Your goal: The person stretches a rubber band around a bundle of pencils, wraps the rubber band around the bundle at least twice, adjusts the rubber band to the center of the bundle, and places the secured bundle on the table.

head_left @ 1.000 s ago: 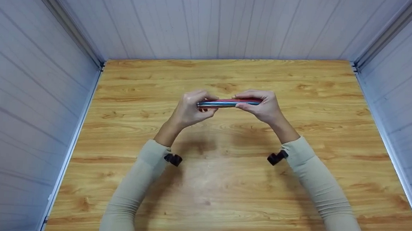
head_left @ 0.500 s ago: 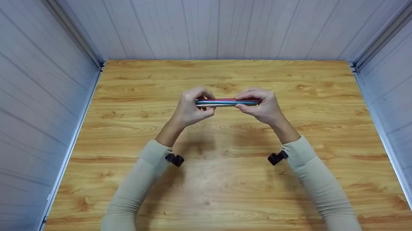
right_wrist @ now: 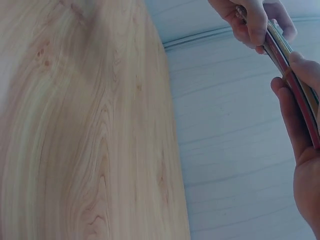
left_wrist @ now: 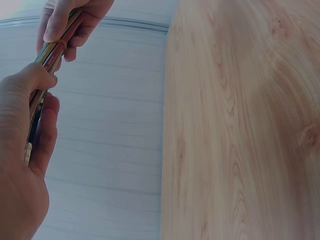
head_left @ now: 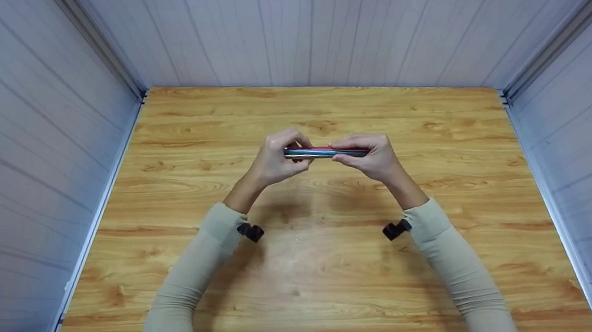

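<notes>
A slim bundle of pencils, red, blue and dark in colour, is held lengthwise between the two hands above the table. The left hand grips its left end, thumb below and curled fingers above. On the other end, the right hand pinches with thumb and fingers. A thin rubber band circles the bundle beside the right thumb in the right wrist view. Red, gold and green sides of the pencils show between the hands in the left wrist view. Both outer ends are partly hidden by the palms.
Below the hands lies a wood-grain table. Pale panelled walls rise behind it and at both sides. Small black wrist cameras stick out from the beige sleeves.
Both hands and the bundle have shifted slightly toward the person. The bundle's right end has dipped a little, so it lies nearer level in the head view. Both grips are kept.
</notes>
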`<action>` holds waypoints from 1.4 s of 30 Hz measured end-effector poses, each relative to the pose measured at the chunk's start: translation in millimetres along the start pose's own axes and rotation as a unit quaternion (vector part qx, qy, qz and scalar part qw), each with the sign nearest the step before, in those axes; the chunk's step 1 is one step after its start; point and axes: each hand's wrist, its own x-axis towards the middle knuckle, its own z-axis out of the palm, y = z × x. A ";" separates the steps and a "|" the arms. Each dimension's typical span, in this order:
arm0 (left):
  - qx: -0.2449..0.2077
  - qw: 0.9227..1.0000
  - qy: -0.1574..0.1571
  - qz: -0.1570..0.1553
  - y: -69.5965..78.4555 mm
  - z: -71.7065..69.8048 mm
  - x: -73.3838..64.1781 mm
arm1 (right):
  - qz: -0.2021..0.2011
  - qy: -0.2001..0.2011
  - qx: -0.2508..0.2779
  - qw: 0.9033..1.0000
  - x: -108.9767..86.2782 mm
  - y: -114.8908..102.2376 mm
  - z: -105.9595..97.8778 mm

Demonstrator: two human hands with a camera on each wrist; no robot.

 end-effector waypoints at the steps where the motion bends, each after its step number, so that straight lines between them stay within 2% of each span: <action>1: -0.008 1.000 0.001 -0.007 -0.5 -1.3 -1.1 | 0.004 0.004 0.003 1.000 -0.9 0.5 -1.0; 5: -0.049 0.997 0.026 -0.047 -2.1 -5.6 -5.1 | 0.021 0.023 0.004 1.000 -2.5 0.2 -4.6; 8: -0.071 0.994 0.050 -0.064 -2.7 -6.5 -6.3 | 0.025 0.019 -0.004 1.000 -0.9 -0.2 -5.1; 11: -0.068 0.995 0.056 -0.051 -2.4 -5.2 -5.0 | 0.017 0.014 -0.005 1.000 1.7 -0.4 -3.8; 15: -0.034 0.997 0.060 -0.022 0.2 -2.1 -3.7 | -0.007 0.011 -0.007 1.000 5.4 -1.4 -0.1; 20: -0.010 0.998 0.065 -0.011 4.1 2.7 -2.2 | -0.023 -0.009 -0.025 0.999 10.3 -3.2 5.2; 27: 0.030 0.999 0.022 -0.007 5.0 3.1 -5.0 | -0.037 -0.028 -0.057 0.997 10.3 -2.4 3.9; 30: 0.023 0.999 0.028 -0.008 3.1 0.9 -6.0 | -0.038 -0.036 -0.091 0.995 8.6 -3.7 -1.3; 36: -0.016 0.998 0.056 -0.033 2.0 1.4 -7.6 | -0.042 -0.050 -0.135 0.989 8.0 -10.0 -7.1; 42: -0.040 0.997 0.052 -0.042 3.7 9.1 -5.6 | -0.083 -0.053 -0.157 0.983 10.2 -9.8 1.2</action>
